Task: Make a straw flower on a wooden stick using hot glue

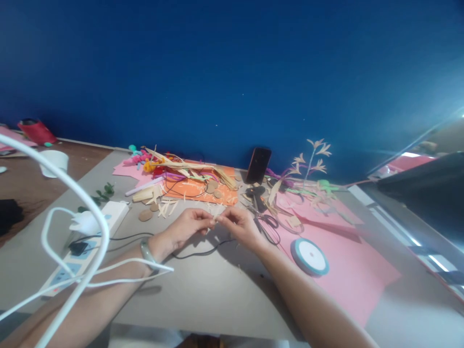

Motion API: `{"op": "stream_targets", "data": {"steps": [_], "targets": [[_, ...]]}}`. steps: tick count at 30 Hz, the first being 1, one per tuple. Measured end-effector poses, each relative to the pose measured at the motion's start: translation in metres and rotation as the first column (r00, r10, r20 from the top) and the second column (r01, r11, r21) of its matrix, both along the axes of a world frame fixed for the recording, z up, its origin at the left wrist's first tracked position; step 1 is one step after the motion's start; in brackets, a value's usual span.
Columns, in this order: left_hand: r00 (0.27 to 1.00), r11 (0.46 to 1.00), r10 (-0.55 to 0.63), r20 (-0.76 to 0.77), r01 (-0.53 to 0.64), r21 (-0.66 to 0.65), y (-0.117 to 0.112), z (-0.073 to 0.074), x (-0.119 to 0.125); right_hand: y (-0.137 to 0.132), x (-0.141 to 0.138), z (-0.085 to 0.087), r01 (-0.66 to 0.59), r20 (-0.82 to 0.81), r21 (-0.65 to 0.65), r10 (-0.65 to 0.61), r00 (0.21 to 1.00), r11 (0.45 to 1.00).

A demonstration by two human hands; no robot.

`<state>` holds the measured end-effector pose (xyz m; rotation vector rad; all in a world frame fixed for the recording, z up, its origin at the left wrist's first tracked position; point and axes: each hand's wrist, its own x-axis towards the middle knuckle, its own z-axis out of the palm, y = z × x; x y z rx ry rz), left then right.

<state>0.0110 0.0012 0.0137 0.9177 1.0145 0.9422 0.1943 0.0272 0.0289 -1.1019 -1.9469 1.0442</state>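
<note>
In the head view, the left hand (186, 228) and right hand (242, 227) meet fingertip to fingertip just above the table (203, 290), both pinching a small pale strip (215, 220). The strip seems to run left to right between them, equally near each hand, with scissors (267, 226) just beyond the right hand.

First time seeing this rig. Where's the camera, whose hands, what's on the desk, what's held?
No machine: one camera on a person's head looks forward and down, so both arms are the wearer's. The left hand and right hand meet over the table, both pinching a small pale sliver; its material is unclear. On the table: pink paper, a ribbon spool at its edge, scissors, orange paper under craft scraps, a phone propped by the blue wall, a power strip at left. White cables hang near the lens.
</note>
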Motion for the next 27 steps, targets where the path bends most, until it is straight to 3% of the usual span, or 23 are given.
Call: {"op": "stream_targets", "data": {"steps": [9,18,27], "targets": [[1.0,1.0,-0.027,0.013,0.027,0.006,-0.0006,-0.0053,0.001,-0.0028,-0.0042,0.0012,0.01,-0.083,-0.022,-0.012,0.996,1.0],[1.0,1.0,-0.006,0.019,0.005,0.019,0.0017,-0.0093,-0.0011,-0.0007,-0.0022,-0.0039,0.007,-0.205,-0.207,-0.051,0.978,0.978],[0.999,0.998,0.05,-0.01,-0.049,0.037,0.0026,-0.0073,-0.0012,-0.0037,-0.0034,-0.0013,0.034,-0.238,-0.235,-0.092,0.967,0.971]]}}
